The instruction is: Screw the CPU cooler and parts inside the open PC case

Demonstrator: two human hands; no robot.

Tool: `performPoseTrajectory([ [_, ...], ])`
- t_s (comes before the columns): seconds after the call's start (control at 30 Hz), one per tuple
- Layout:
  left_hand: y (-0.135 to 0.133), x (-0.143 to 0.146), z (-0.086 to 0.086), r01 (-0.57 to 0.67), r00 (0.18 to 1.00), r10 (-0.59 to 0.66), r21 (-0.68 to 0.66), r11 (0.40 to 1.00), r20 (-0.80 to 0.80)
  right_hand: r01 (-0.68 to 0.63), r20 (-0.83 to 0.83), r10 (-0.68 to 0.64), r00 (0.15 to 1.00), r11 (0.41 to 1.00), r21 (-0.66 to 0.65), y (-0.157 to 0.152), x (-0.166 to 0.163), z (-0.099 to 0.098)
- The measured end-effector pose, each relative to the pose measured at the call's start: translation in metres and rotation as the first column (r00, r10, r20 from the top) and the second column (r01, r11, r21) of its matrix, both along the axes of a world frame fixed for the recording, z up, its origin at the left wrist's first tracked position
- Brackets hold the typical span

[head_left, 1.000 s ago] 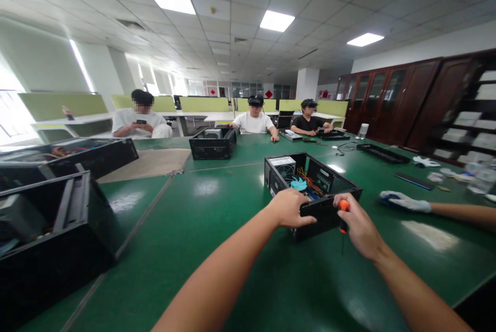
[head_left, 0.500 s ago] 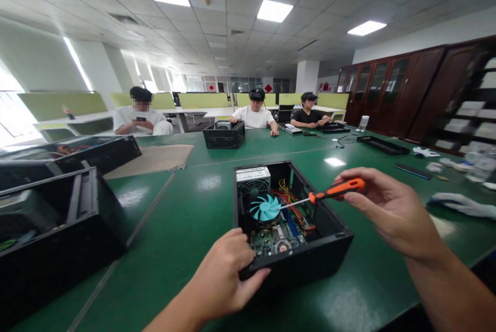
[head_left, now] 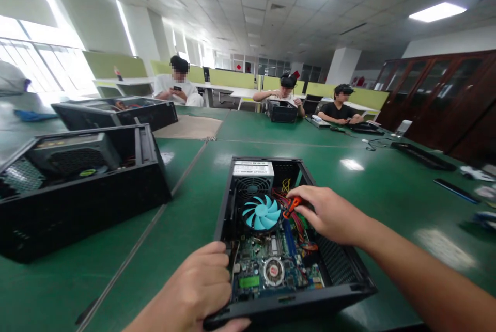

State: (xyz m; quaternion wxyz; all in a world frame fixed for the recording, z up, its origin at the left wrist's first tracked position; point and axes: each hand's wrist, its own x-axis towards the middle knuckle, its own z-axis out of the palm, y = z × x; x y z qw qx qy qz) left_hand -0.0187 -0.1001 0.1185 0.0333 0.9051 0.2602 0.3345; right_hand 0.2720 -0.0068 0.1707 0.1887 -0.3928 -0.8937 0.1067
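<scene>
An open black computer case (head_left: 344, 275) lies on the green table (head_left: 186, 187) right in front of me. Inside it I see a blue fan (head_left: 262, 212), a power supply (head_left: 253, 169), a circuit board (head_left: 271, 270) and coloured wires. My left hand (head_left: 197, 290) grips the case's near left corner. My right hand (head_left: 329, 214) reaches into the case beside the fan, closed around an orange-handled screwdriver (head_left: 292, 204). Its tip is hidden among the wires.
Two more open black cases (head_left: 77, 187) (head_left: 116, 112) stand at the left. Three seated people (head_left: 176, 87) (head_left: 284, 92) (head_left: 341, 110) are at the far end, with another case (head_left: 282, 111). Brown cabinets (head_left: 437, 94) line the right wall; small flat items (head_left: 455, 190) lie at right.
The case has come closer to me and my view has tilted down. My right hand has moved from above the case down into it, beside the fan, with the screwdriver.
</scene>
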Motion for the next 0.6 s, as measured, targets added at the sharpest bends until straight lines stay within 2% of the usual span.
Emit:
performPoseTrajectory([
  [0.13,0.001,0.002,0.004,-0.002,0.999,0.001,0.031,1.0,0.033,0.017,0.022,-0.016,1.0,1.0,-0.019,0.005,-0.006,-0.004],
  [0.3,0.003,0.002,0.0,0.01,0.997,-0.013,0.034,0.999,0.08,0.006,0.062,-0.003,0.998,0.999,-0.041,0.01,-0.013,-0.015],
  [0.4,0.004,0.002,-0.002,0.011,0.996,-0.014,0.033,0.999,0.092,0.06,0.135,-0.056,0.989,0.998,-0.025,0.01,-0.017,-0.017],
  [0.47,0.004,0.002,-0.003,0.008,0.995,-0.011,0.03,1.0,0.098,0.06,0.146,-0.056,0.988,0.998,-0.028,0.007,-0.019,-0.009],
  [0.6,0.003,0.0,-0.008,0.014,0.991,-0.017,0.022,1.0,0.136,-0.06,0.022,0.061,0.998,0.997,-0.039,-0.008,-0.024,0.022],
])
